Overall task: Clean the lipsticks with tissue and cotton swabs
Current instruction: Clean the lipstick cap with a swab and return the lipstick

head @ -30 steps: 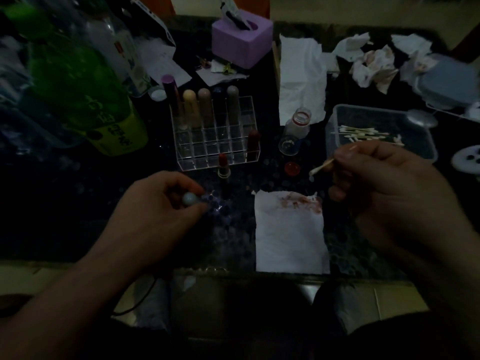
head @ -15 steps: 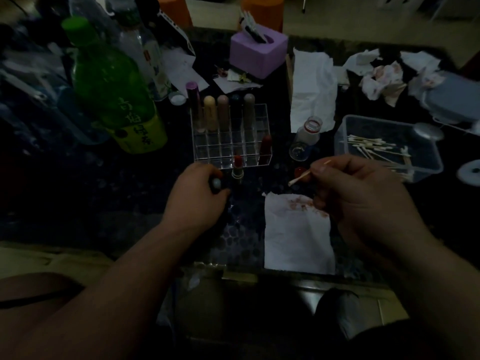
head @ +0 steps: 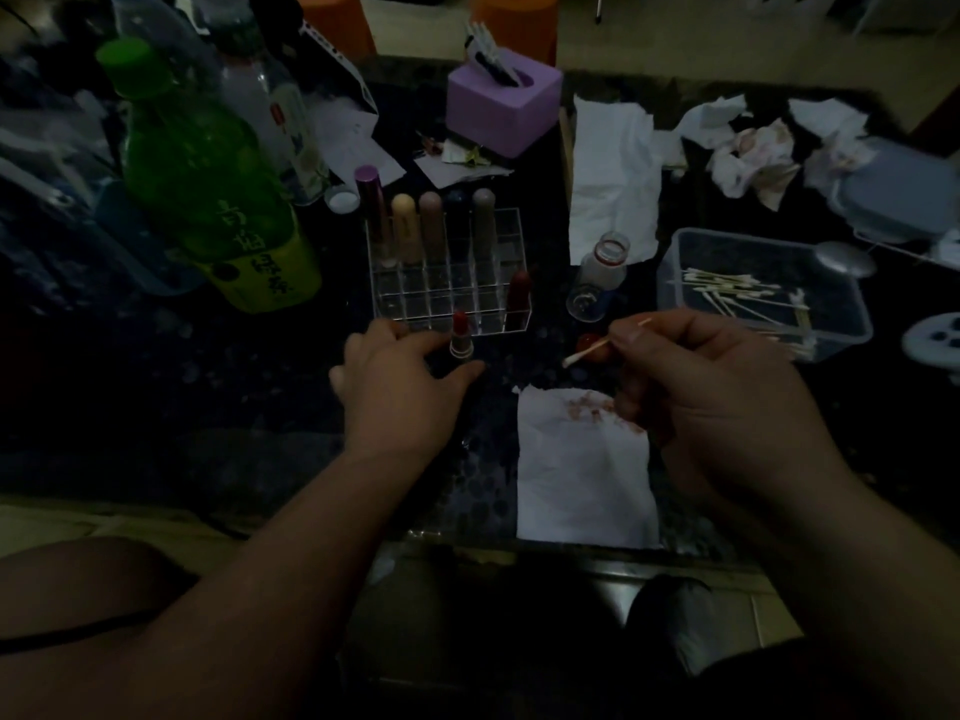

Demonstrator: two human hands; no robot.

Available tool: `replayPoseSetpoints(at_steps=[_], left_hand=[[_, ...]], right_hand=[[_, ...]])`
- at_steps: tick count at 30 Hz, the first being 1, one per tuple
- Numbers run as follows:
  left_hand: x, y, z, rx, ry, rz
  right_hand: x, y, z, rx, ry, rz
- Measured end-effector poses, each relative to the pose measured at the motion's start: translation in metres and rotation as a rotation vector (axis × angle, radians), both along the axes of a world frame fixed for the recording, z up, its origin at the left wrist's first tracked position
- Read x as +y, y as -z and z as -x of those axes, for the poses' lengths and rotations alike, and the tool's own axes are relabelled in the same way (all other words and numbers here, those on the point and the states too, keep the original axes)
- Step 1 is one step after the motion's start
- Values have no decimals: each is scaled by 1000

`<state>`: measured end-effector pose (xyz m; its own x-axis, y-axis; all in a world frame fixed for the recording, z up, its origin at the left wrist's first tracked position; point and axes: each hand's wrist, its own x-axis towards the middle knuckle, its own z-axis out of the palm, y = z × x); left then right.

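If you are lifting it next: be gripping the uncapped red lipstick (head: 460,336) low, sparing its tip.
Lipstick: standing upright on the dark worktop (head: 234,407), before the clear acrylic organiser (head: 415,296).
Your left hand (head: 400,392): spreading open around it, holding nothing.
Your right hand (head: 717,397): pinching a wooden cotton swab (head: 587,353).

Lipstick (head: 460,336) base indistinct in shadow

Dark Chinese characters run down the green bottle's (head: 208,174) yellow label, too dim to read.
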<state>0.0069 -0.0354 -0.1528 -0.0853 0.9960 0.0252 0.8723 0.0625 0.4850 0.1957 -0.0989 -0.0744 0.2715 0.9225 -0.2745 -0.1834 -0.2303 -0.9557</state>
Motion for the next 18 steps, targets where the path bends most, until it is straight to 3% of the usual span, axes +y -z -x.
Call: replayPoseSetpoints(at_steps=[5, 8, 10, 14, 18], left_hand=[[-2, -16, 4, -52, 27, -90], [-10, -56, 10, -285, 78, -199], [-22, -83, 12, -531, 94, -28], [-48, -103, 3, -1211, 66, 524], [-62, -107, -10, -1419, 101, 715]], right_hand=[[-1, -1, -1, 23, -17, -20], [-4, -8, -2, 50, -35, -77], [-6, -13, -2, 86, -58, -122], [-12, -22, 0, 205, -76, -200], [-22, -32, 2, 80, -43, -264]])
